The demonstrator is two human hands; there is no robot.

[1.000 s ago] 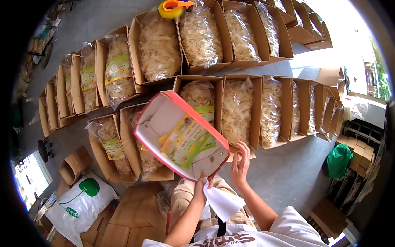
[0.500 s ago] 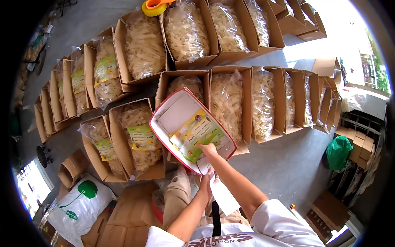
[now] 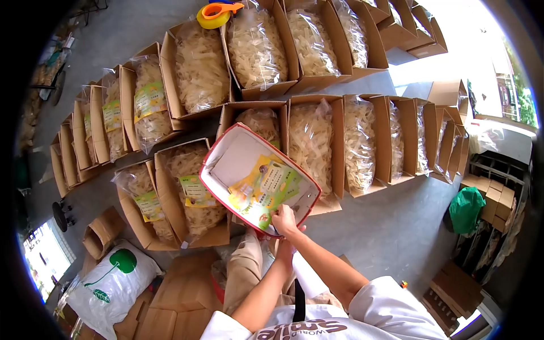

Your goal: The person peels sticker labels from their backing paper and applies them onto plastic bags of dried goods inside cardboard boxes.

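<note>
A red-rimmed white box (image 3: 226, 156) is tilted in front of me, with several yellow and green printed label cards (image 3: 271, 180) lying overlapped inside it. My left hand (image 3: 285, 248) grips the box's near edge from below; its fingers are partly hidden. Over that same edge reaches my right hand (image 3: 285, 220), its fingers curled closed at the lower border of the cards; the fingertips are partly covered. A white sheet of paper (image 3: 309, 276) hangs beneath my hands, against my lap.
Rows of open cartons (image 3: 334, 195) hold clear bags of pale dried strips (image 3: 310, 141), some with a label card on top. An orange-and-yellow tape dispenser (image 3: 214, 15) rests on the back row. A white sack (image 3: 122, 283) lies lower left; a green bag (image 3: 467, 209) is at right.
My right hand has drawn back toward the box's near edge, and its fingers have curled in. The box has shifted slightly left, and the white paper hangs more edge-on.
</note>
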